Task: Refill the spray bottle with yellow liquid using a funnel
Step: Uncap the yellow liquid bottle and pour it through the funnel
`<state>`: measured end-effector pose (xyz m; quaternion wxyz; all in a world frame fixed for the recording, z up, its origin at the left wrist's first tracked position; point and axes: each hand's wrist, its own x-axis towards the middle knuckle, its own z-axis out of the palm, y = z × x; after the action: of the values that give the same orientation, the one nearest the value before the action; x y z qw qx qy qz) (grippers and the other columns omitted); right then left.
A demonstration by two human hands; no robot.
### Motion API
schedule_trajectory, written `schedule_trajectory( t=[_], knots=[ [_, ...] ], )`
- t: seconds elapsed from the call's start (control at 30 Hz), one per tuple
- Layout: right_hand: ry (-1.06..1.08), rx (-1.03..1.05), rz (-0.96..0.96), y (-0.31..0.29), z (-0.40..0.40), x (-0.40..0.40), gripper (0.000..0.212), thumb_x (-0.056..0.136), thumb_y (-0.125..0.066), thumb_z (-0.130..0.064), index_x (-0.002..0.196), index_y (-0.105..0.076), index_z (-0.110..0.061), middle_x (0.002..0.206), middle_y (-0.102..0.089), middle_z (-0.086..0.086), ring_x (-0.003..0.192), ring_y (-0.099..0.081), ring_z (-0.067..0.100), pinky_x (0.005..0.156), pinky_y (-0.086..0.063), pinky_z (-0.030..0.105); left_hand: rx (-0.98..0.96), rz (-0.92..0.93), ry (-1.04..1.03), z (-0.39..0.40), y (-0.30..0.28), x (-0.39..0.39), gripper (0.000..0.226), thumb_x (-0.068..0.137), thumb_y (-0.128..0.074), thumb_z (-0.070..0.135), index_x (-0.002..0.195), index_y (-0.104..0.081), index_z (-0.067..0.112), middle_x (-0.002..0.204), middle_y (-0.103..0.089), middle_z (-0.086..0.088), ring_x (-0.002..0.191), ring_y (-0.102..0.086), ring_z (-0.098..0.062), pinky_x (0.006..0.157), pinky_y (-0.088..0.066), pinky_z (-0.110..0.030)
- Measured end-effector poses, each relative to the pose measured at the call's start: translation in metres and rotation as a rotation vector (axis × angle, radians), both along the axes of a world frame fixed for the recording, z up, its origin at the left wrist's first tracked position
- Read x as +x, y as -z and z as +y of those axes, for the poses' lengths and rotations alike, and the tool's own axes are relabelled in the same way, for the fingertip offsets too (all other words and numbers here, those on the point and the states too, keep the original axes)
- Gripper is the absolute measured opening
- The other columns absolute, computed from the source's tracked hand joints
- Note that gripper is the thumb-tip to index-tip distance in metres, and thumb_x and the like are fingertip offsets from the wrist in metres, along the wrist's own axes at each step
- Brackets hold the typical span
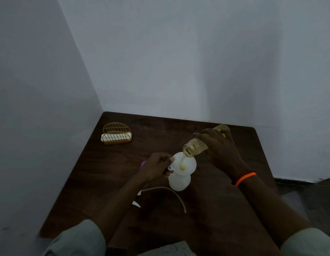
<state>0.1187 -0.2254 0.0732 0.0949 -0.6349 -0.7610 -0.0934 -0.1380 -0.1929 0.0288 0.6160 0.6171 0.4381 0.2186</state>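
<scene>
A white spray bottle body [179, 182] stands upright on the dark wooden table [206, 209], with a white funnel [186, 164] sitting in its neck. My left hand [156, 168] pinches the funnel's left rim and tab. My right hand [218, 147] grips a clear bottle of yellow liquid [194, 146], tilted mouth-down over the funnel. A thin yellow stream runs from its mouth into the funnel's centre. The spray head with its long white dip tube [171, 193] lies on the table in front of the bottle, partly hidden under my left forearm.
A gold wire napkin holder [117, 133] with white napkins stands at the table's far left corner. A pink-purple object [143, 163] peeks out behind my left hand. Walls close the table on the left and far sides; its right edge drops to the floor.
</scene>
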Motion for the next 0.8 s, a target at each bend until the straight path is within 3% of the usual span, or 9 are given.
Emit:
schedule_trajectory(
  t=[0.57, 0.8],
  knots=[
    [0.032, -0.005, -0.015, -0.0024, 0.0007, -0.0015, 0.073, 0.075, -0.082, -0.02, 0.14, -0.052, -0.029, 0.137, -0.058, 0.006, 0.127, -0.055, 0.026, 0.107, -0.028, 0.052, -0.016, 0.009, -0.006, 0.0018, 0.0001, 0.0017, 0.026, 0.103, -0.052, 0.021, 0.108, -0.069, 0.002, 0.078, -0.07, -0.006, 0.062, -0.065, -0.009, 0.057, -0.054, -0.022],
    [0.032, -0.016, -0.026, -0.0033, -0.0003, -0.0012, 0.072, 0.075, -0.082, -0.02, 0.14, -0.052, -0.028, 0.137, -0.057, 0.007, 0.127, -0.055, 0.026, 0.106, -0.033, 0.054, -0.022, 0.017, -0.016, 0.0008, -0.0017, 0.0027, 0.027, 0.103, -0.052, 0.022, 0.111, -0.068, 0.001, 0.084, -0.07, -0.011, 0.061, -0.065, -0.006, 0.056, -0.054, -0.02]
  ],
)
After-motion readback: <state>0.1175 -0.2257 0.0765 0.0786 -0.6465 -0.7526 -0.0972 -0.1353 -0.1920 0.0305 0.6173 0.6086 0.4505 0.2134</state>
